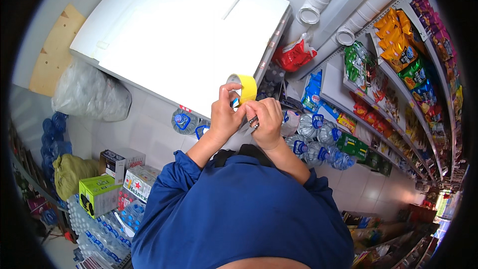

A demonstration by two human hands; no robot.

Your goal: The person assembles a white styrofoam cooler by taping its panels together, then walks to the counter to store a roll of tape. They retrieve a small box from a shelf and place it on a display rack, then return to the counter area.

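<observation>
A roll of yellow tape [248, 88] is held up in front of me, at the near right end of a large white surface. My left hand [225, 115] is closed on it, with thumb and fingers at its left side and inside the ring. Close beside it, my right hand [267, 119] is closed too, its fingertips at the tape's lower edge. Out of the right palm shows a dark-handled tool with a pale pointed blade [247, 130]; whether it is a knife or scissors I cannot tell. The two hands almost touch.
White panels [169, 35] extend ahead and left. Large water bottles [314, 152] stand right of my arm, near shelves of snack bags [398, 45]. A plastic-wrapped bundle [92, 92] lies left, with boxes [102, 194] and bottle packs [102, 234] at lower left.
</observation>
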